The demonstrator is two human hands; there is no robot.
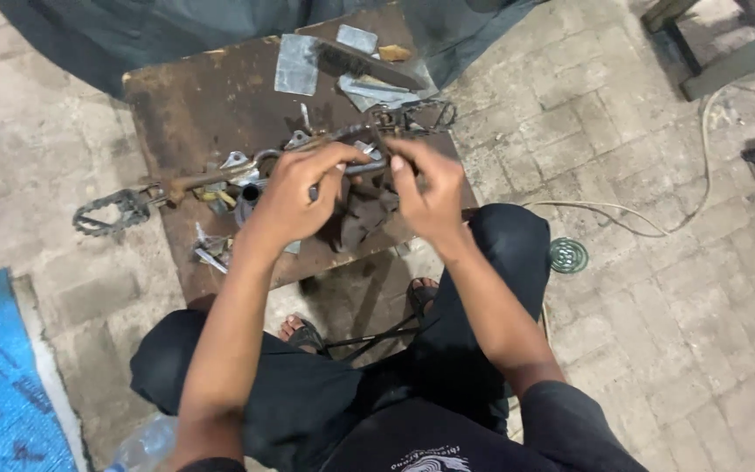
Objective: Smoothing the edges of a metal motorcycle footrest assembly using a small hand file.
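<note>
A long, rusted metal rod (211, 179) with a toothed footpeg (111, 212) at its far left end is held across a worn, rust-brown bench (185, 105). The rod's middle is gripped by the left hand (294, 197), fingers curled over it. A small part at the rod's right section is pinched by the right hand (430, 192), though what is pinched cannot be made out clearly. Flat grey sheet-metal offcuts (297, 63) lie at the bench's far edge, and a dark crumpled rag (362, 218) sits beneath the hands. The floor is paved with rough grey bricks (657, 288).
</note>
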